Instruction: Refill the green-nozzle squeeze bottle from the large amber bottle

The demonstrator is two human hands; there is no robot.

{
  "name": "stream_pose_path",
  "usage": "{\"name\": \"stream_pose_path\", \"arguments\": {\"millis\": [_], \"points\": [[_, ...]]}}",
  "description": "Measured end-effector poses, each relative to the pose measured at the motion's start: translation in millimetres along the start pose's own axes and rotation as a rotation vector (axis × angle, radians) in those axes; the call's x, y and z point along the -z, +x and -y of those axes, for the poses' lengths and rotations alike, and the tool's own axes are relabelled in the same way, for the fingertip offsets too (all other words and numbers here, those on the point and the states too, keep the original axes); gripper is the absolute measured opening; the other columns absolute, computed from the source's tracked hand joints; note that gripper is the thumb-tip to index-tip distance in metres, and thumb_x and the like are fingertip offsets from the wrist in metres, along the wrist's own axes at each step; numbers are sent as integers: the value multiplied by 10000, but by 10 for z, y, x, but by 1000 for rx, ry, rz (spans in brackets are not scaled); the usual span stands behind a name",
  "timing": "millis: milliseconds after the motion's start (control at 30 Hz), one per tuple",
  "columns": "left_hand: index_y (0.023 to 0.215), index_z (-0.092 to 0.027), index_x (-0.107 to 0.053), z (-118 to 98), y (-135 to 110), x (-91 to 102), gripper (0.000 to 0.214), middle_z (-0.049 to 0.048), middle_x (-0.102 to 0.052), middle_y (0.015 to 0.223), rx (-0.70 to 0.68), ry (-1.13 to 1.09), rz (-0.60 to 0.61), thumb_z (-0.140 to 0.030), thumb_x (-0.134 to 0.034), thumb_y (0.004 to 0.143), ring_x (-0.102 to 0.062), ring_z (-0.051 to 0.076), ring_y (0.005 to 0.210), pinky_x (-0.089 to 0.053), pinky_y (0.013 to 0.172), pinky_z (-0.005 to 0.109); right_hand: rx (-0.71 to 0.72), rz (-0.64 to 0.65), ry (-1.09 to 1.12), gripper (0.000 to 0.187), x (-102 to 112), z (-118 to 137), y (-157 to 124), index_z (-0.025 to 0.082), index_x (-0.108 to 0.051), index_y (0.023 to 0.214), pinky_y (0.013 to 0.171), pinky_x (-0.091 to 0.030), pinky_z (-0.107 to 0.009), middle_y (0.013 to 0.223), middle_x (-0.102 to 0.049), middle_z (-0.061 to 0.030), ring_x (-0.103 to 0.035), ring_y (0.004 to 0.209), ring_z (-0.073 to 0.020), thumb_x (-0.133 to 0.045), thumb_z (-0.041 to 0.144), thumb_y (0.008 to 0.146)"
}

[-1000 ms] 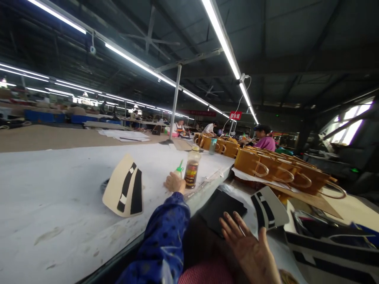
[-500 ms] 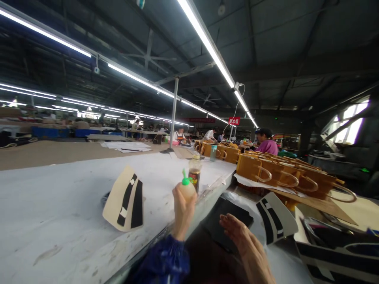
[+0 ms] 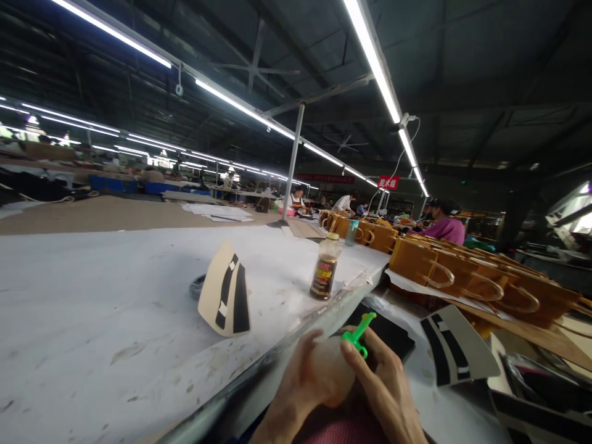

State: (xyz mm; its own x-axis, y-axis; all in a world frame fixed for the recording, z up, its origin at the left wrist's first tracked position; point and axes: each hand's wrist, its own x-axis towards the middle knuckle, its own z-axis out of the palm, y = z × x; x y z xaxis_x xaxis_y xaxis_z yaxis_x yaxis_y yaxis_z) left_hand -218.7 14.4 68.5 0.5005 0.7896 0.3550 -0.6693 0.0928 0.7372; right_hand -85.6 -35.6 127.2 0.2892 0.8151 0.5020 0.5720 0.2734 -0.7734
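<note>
My left hand (image 3: 298, 385) is wrapped round a small pale squeeze bottle (image 3: 330, 376) with a green nozzle (image 3: 358, 333), held low at the table's near edge. My right hand (image 3: 386, 385) has its fingers closed on the bottle's top, right at the green nozzle. A brown bottle with a dark label (image 3: 325, 267) stands upright on the white table (image 3: 92, 296) just beyond. A cream piece with black stripes (image 3: 226, 293) stands propped on the table to the left. Another striped piece (image 3: 456, 354) lies to the right over a black sheet (image 3: 388, 330).
A row of tan paper bags with handles (image 3: 467, 277) runs along the right. Several people work at the far end, one in a purple top (image 3: 446, 225). Striped boxes lie at the lower right (image 3: 541, 394). A metal post (image 3: 292, 166) rises from the table.
My left hand took the green-nozzled bottle from beside the brown bottle, lifted it, and brought it down to my lap. My right hand, open before, has closed on its top.
</note>
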Motion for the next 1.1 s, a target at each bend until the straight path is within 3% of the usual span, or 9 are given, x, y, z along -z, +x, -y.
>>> {"name": "stream_pose_path", "arguments": {"millis": [133, 200, 267, 367, 500, 667, 833, 1100], "points": [[1205, -242, -608, 181, 54, -18, 767, 68, -691, 1177, -339, -87, -357, -504, -917, 554, -675, 265, 1049, -558, 849, 287, 10, -151, 13, 442, -368, -41, 35, 204, -557, 708, 526, -449, -245, 652, -556, 1, -562, 635, -175, -556, 608, 888], [1118, -231, -621, 147, 51, -39, 752, 47, -721, 1065, -380, -127, -452, -478, -948, 488, -705, 244, 931, -579, 777, 271, 44, -163, 17, 423, -520, -14, 14, 204, -584, 710, 555, -471, -246, 659, -567, -2, -579, 658, -181, -567, 587, 890], [1074, -219, -612, 69, 16, -36, 668, 39, -737, 963, -337, -189, -487, -452, -929, 535, -721, 229, 826, -586, 706, 268, 86, -173, 15, 362, -633, 25, -25, 204, -647, 779, 639, -498, -252, 735, -618, -17, -602, 725, -188, -596, 545, 889], [1065, -211, -576, -41, -64, 8, 544, 23, -730, 832, -231, -285, -497, -448, -858, 665, -685, 159, 623, -525, 531, 206, 145, -184, 5, 291, -743, 79, -83, 216, -697, 826, 707, -504, -248, 814, -654, -30, -618, 782, -189, -633, 495, 881], [1049, -227, -534, -126, -146, 94, 469, -16, -696, 769, -135, -313, -504, -452, -805, 739, -493, 46, 412, -375, 385, 147, 190, -153, -25, 255, -811, 150, -115, 234, -737, 905, 686, -498, -229, 811, -660, -25, -636, 800, -186, -610, 455, 912], [1007, -233, -515, -205, -200, 149, 462, -40, -649, 713, -72, -305, -451, -471, -803, 736, -494, 57, 448, -380, 386, 133, 199, -92, -65, 280, -792, 258, -130, 249, -760, 974, 674, -511, -241, 890, -703, -31, -646, 745, -187, -611, 477, 906], [1019, -223, -507, -253, -262, 117, 498, -39, -636, 724, -50, -301, -389, -499, -804, 731, -478, 47, 450, -332, 360, 119, 180, -100, -96, 343, -693, 284, -167, 248, -764, 1017, 725, -533, -275, 1011, -729, -66, -678, 873, -242, -610, 530, 896], [975, -208, -493, -270, -312, 43, 496, -37, -594, 740, -1, -329, -225, -496, -811, 727, -472, 40, 459, -296, 337, 110, 174, -155, -86, 418, -486, 273, -245, 269, -784, 925, 721, -524, -304, 892, -727, -49, -670, 838, -244, -629, 647, 838]]}}
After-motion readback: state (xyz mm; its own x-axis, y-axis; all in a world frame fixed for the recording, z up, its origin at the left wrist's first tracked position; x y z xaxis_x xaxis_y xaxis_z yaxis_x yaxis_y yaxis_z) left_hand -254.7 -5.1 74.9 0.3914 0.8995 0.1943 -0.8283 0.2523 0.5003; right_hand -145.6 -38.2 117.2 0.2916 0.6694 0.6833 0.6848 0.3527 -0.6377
